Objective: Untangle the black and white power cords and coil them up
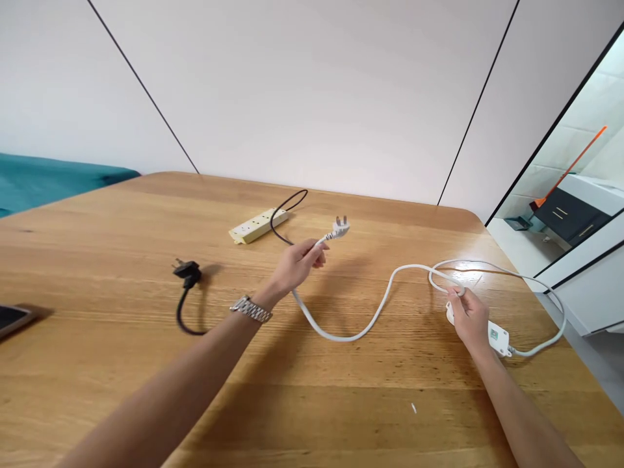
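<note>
My left hand [298, 261] is closed around a white cable just behind its white plug [340, 228], which is lifted above the wooden table [97, 260] with its pins pointing up and right. The white cable [370, 318] sags to the table and runs right to my right hand [468, 316], which pinches a loop of it. Under that hand lies a white power strip [497, 338]. A metal watch [251, 309] sits on my left wrist.
A pale yellow power strip [257, 225] lies further back with a black cable [287, 205] curling from it. A black plug [188, 272] on its own black cord stands left of my arm. A dark flat device [12, 318] lies at the left edge. The table's right edge drops off near a white cabinet [585, 286].
</note>
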The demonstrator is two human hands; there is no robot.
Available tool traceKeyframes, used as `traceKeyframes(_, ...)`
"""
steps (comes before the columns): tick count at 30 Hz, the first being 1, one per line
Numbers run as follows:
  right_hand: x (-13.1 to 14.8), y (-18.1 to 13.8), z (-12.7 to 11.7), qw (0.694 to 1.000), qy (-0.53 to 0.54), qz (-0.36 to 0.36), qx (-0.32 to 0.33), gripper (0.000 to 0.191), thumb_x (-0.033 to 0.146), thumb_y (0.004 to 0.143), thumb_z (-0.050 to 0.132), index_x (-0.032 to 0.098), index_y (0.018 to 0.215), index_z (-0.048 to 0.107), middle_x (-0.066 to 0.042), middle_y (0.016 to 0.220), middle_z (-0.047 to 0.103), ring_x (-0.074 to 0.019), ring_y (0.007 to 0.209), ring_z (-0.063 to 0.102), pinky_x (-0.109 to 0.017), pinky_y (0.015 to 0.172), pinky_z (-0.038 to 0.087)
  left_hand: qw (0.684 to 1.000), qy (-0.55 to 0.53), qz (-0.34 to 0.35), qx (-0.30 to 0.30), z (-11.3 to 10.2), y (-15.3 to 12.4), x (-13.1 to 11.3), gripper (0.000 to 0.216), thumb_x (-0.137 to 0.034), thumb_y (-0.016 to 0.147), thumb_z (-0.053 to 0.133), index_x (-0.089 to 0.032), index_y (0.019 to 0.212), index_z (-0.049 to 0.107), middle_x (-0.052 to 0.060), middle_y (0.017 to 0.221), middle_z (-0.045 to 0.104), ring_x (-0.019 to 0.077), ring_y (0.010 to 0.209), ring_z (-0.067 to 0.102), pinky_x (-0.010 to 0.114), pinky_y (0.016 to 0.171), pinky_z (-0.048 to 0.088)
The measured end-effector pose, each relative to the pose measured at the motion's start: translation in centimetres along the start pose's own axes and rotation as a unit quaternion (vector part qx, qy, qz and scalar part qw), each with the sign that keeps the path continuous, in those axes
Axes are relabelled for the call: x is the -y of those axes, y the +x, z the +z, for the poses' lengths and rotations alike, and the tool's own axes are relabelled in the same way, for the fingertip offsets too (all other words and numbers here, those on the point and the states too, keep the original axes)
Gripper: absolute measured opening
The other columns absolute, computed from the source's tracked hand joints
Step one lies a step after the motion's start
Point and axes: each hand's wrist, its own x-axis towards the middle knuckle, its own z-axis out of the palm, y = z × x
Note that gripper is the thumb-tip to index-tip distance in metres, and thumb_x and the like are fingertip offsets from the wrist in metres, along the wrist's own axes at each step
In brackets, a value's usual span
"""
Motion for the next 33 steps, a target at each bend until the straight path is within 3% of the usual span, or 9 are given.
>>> traceKeyframes(3,-0.3,0.3,0.0,1.0,0.008,-0.017,-0.022,0.032,0.048,0.087,0.054,0.019,0.09,0.067,-0.006,0.083,0.07,-0.0217,0.077,0.063,-0.034,0.073,0.048,0.956,-0.28,-0.076,-0.03,2.2,-1.4,-3.2,0.025,-0.041,0.081,0.067,-0.018,0.086,0.061,-0.009,0.049,0.038,0.0067,0.036,0.033,0.017,0.038,0.03)
traceKeyframes(8,2.3,0.1,-0.6,0.966,-0.037,-0.165,-0.198,0.055,0.044,0.083,0.063,0.017,0.129,0.05,-0.018,0.128,0.055,-0.0331,0.121,0.051,-0.053,0.098,0.042,0.829,-0.541,-0.139,-0.023,3.6,-1.9,-8.5,0.033,-0.035,0.1,0.042,-0.019,0.071,0.047,-0.01,0.046,0.027,0.0049,0.031,0.02,0.015,0.031,0.018)
traceKeyframes(10,4.5,-0.4,-0.1,0.953,-0.036,-0.267,-0.138,0.051,0.04,0.086,0.06,0.02,0.131,0.049,-0.016,0.128,0.056,-0.0321,0.123,0.051,-0.053,0.102,0.041,0.786,-0.605,-0.13,-0.011,3.5,-2.0,-10.5,0.039,-0.032,0.104,0.031,-0.018,0.071,0.046,-0.009,0.046,0.028,0.0045,0.031,0.022,0.014,0.031,0.021)
traceKeyframes(12,6.7,-0.7,1.3,0.941,-0.041,-0.336,0.0,0.049,0.042,0.088,0.057,0.022,0.133,0.049,-0.013,0.126,0.061,-0.0295,0.121,0.054,-0.05,0.104,0.041,0.75,-0.652,-0.109,0.003,2.9,-2.4,-12.2,0.04,-0.03,0.105,0.026,-0.017,0.075,0.05,-0.009,0.047,0.03,0.0036,0.031,0.026,0.013,0.032,0.025)
traceKeyframes(15,9.4,-0.2,3.9,0.928,-0.155,-0.318,0.118,0.058,0.049,0.086,0.058,0.02,0.135,0.052,-0.014,0.137,0.058,-0.0315,0.131,0.047,-0.051,0.113,0.03,0.721,-0.687,-0.085,0.02,0.6,-3.5,-13.7,0.036,-0.028,0.106,0.026,-0.017,0.083,0.052,-0.008,0.048,0.035,0.0025,0.032,0.032,0.01,0.032,0.027)
traceKeyframes(19,11.1,2.2,4.6,0.909,-0.348,-0.19,0.133,0.054,0.039,0.087,0.061,0.015,0.135,0.055,-0.018,0.141,0.054,-0.0362,0.134,0.043,-0.058,0.114,0.018,0.745,-0.667,-0.026,-0.023,-4.3,-5.0,-13.7,0.035,-0.029,0.105,0.023,-0.019,0.085,0.05,-0.007,0.047,0.039,0.0044,0.031,0.038,0.012,0.027,0.028)
traceKeyframes(23,10.7,5.3,1.7,0.903,-0.364,-0.048,0.222,0.024,0.036,0.087,0.058,0.019,0.098,0.071,-0.011,0.093,0.073,-0.0271,0.092,0.066,-0.044,0.089,0.044,0.792,-0.604,-0.005,-0.094,-7.8,-5.9,-13.3,0.033,-0.03,0.104,0.029,-0.021,0.08,0.05,-0.007,0.045,0.034,0.0064,0.028,0.032,0.017,0.025,0.028)
traceKeyframes(28,9.6,7.9,-0.9,0.943,0.023,0.135,0.303,0.037,0.05,0.076,0.063,0.022,0.058,0.048,0.007,0.046,0.04,-0.0093,0.039,0.037,-0.024,0.043,0.031,0.862,-0.498,-0.053,-0.075,-6.1,-5.5,-13.7,0.029,-0.025,0.099,0.041,-0.019,0.076,0.057,-0.008,0.045,0.018,0.0045,0.031,0.015,0.015,0.028,0.014)
traceKeyframes(33,11.1,7.6,-0.1,0.884,0.421,0.169,0.111,0.042,0.054,0.067,0.071,0.024,0.067,0.043,0.013,0.05,0.028,-0.0043,0.034,0.018,-0.02,0.032,0.015,0.895,-0.436,-0.091,0.029,0.9,-4.4,-13.0,0.015,-0.031,0.084,0.066,-0.018,0.078,0.059,-0.011,0.043,0.021,0.0037,0.034,0.014,0.015,0.034,0.016)
